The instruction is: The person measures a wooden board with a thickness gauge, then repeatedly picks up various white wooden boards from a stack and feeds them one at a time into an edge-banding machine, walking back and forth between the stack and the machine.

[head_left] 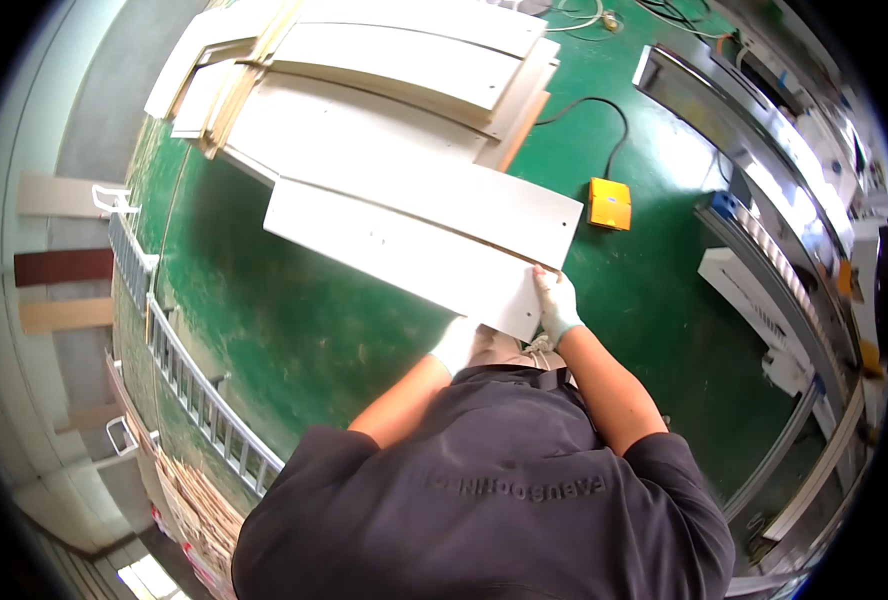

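A long white panel (pixel 404 250) with small holes lies tilted in front of my body, its near right end by my waist. My right hand (pixel 558 303), in a light glove, grips its right end, the thumb on top and the other fingers largely hidden. At the panel's near edge, my left hand (pixel 455 346), also gloved, holds it from below; its fingers are out of sight under the board. Directly beyond lies another white panel (pixel 444 200), overlapping or touching the held one. A stack of white panels (pixel 364 110) rises behind them.
A yellow foot pedal (pixel 610 205) with a black cable sits on the green floor (pixel 654 330) to the right. Machine rails (pixel 774 260) run along the right side. Grey metal roller conveyor (pixel 199 380) stands at left, near stacked brown cardboard (pixel 199 500).
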Tool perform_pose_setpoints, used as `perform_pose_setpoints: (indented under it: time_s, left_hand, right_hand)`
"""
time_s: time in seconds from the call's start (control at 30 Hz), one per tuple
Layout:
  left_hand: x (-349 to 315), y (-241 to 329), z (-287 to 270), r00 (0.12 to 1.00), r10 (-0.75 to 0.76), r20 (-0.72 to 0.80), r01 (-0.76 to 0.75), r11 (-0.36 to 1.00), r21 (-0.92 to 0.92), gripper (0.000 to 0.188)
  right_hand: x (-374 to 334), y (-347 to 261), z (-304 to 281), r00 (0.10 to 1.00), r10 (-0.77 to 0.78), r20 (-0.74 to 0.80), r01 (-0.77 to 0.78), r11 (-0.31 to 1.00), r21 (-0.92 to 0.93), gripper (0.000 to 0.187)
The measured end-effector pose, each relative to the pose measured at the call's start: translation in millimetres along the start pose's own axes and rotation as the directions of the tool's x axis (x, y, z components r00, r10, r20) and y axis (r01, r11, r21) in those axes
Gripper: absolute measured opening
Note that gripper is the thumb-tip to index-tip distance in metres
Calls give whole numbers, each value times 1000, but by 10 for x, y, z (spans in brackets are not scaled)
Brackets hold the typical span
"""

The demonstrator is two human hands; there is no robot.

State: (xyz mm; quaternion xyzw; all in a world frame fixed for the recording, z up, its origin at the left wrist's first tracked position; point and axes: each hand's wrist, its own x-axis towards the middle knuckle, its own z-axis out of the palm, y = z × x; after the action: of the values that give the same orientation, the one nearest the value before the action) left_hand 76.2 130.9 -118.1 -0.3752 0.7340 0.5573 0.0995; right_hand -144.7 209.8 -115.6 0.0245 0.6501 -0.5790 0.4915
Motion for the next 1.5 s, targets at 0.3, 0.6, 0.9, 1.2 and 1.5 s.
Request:
perform_pose_setpoints:
  time_s: [0.3, 0.6, 0.9, 1.2, 1.5]
  left_hand:
    - [-281, 478, -284, 825, -553, -113, -128, 13, -992, 61]
    - [279, 2030, 494, 961, 11, 277, 259, 329, -908, 58]
    - [2392, 3192, 1342, 926, 258, 277, 11, 712, -702, 32]
    - [2416, 4798, 1035, 803, 595, 32, -522, 676, 521, 77]
    - [3708, 4961, 1628, 901, 324, 288, -311, 946, -91, 59]
  right_hand:
    - [-1427, -504, -2310, 852, -194, -486, 120, 976, -179, 41]
    - [-2571, 1723, -3591, 150, -51, -987, 550, 834, 40, 58]
    - [-2309, 1479, -2341, 88, 480, -873, 751, 544, 375, 69]
    - [-3025, 480, -1961, 339, 417, -844, 700, 488, 522, 46]
    - [-2877, 167, -2214, 325, 480, -815, 694, 464, 550, 49]
